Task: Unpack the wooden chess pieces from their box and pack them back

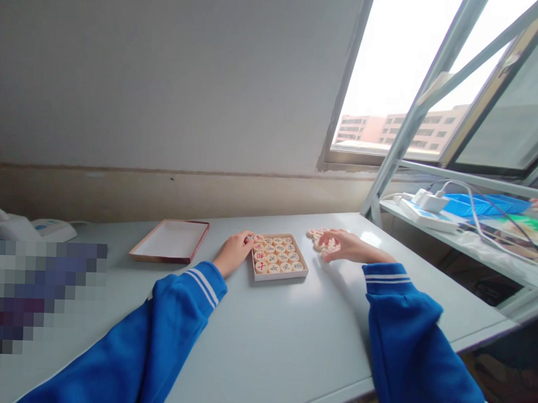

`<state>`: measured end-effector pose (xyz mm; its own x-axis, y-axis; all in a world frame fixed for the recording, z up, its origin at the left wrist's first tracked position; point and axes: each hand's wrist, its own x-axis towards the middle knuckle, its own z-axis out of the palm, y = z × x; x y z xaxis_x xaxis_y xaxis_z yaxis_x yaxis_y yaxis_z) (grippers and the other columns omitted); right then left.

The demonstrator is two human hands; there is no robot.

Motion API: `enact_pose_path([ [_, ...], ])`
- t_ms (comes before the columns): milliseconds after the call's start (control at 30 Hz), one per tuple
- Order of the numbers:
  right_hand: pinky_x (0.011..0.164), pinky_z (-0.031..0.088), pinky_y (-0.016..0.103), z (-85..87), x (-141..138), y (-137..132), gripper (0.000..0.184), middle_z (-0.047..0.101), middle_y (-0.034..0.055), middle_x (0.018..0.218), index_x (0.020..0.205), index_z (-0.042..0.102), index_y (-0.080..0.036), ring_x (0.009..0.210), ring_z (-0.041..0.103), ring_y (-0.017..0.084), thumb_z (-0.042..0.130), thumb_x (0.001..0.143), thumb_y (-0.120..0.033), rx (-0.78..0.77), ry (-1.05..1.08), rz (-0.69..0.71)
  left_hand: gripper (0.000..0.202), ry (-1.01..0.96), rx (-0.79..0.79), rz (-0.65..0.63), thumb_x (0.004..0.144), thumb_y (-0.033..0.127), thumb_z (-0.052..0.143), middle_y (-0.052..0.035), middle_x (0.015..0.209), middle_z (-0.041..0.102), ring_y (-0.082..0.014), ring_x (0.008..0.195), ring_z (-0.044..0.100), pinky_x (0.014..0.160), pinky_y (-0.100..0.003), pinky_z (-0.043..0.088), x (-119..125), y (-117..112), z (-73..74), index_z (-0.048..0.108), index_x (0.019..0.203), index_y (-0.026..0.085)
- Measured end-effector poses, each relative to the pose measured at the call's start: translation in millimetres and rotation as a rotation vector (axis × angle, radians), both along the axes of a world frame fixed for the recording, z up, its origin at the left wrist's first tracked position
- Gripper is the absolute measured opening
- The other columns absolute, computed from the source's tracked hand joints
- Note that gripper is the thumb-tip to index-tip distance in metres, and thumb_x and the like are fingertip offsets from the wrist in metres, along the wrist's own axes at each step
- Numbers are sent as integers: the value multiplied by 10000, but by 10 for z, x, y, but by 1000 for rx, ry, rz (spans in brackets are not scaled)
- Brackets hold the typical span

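Observation:
A shallow open box (280,276) on the desk holds rows of round wooden Chinese chess pieces, with red characters down its left column and dark ones in the others. My left hand (235,251) is closed at the box's upper left side, its fingertips gripping the edge. To the right of the box lies a loose group of Chinese chess pieces (312,233), partly hidden by my right hand (344,246). That hand arches over them, fingers curved and thumb apart; no piece shows clearly in its grasp.
A box lid (168,240) lies inside-up at the left, dark red along its edge. White power adapters (10,225) stand at the far left. On the right, beyond a metal frame (387,182), a shelf carries a power strip (427,213), cables and a blue tray (485,204).

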<state>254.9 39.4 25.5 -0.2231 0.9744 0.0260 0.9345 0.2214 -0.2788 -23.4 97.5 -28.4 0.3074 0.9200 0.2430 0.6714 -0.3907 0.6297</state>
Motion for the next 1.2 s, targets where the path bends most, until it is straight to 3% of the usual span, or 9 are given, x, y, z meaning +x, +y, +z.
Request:
enact_pose_path([
  [200,785,378,373,-20,42,1,248,605,41,883,824,615,-224,902,523,242,615,626,-374,13,-110,-146,286,28,17,13,809,217,392,-53,956,654,-164,887,584,785,-234,425,-3,6,1,591,1007,161],
  [333,855,369,402,-72,-89,34,412,565,58,1072,1061,552,-259,1031,469,249,582,675,-401,107,-102,-86,288,34,10,10,811,219,392,-60,974,651,-170,887,586,780,-243,427,-5,13,-7,587,1013,155],
  [467,945,291,482,-317,-262,182,451,396,87,1326,1258,395,-244,1200,351,249,394,826,-376,286,-199,-63,289,27,15,-1,811,216,390,-61,975,651,-168,881,589,784,-245,427,-6,15,-10,589,1010,152],
  [600,990,174,568,-520,-239,318,448,278,79,1400,1320,315,-237,1293,202,249,266,879,-305,183,-298,-26,290,21,30,-3,806,210,392,-56,949,658,-162,875,590,779,-236,431,-8,15,-10,594,1006,154],
  [767,977,138,618,-426,-77,278,449,218,66,1420,1322,323,-242,1306,119,290,268,879,-291,37,-226,-77,288,24,23,-5,810,209,383,-51,940,659,-158,858,590,760,-231,433,-7,10,-4,595,999,161],
  [833,1001,179,564,-339,-128,245,457,228,58,1419,1322,323,-246,1306,140,272,312,870,-317,61,-133,-30,288,25,21,0,810,211,384,-54,950,656,-161,857,589,757,-234,432,-4,12,-5,594,999,159],
  [967,1009,286,383,-235,-541,261,428,365,40,1358,1283,380,-256,1250,304,168,361,856,-240,314,39,152,280,17,21,3,809,214,389,-52,948,656,-160,882,586,764,-227,429,-2,28,-15,598,989,164],
  [1100,966,303,406,-264,-1055,353,417,481,42,1264,1232,445,-264,1154,420,189,430,824,-180,331,-46,306,279,23,29,-18,809,214,390,-58,897,663,-168,849,595,762,-243,432,-9,44,-18,598,986,156],
  [1200,972,248,437,-327,-1239,393,361,587,39,1123,1149,520,-266,1061,490,188,423,826,-137,368,-99,307,279,17,21,-26,806,204,392,-69,888,663,-174,830,596,767,-259,431,-14,45,-11,596,987,146],
])
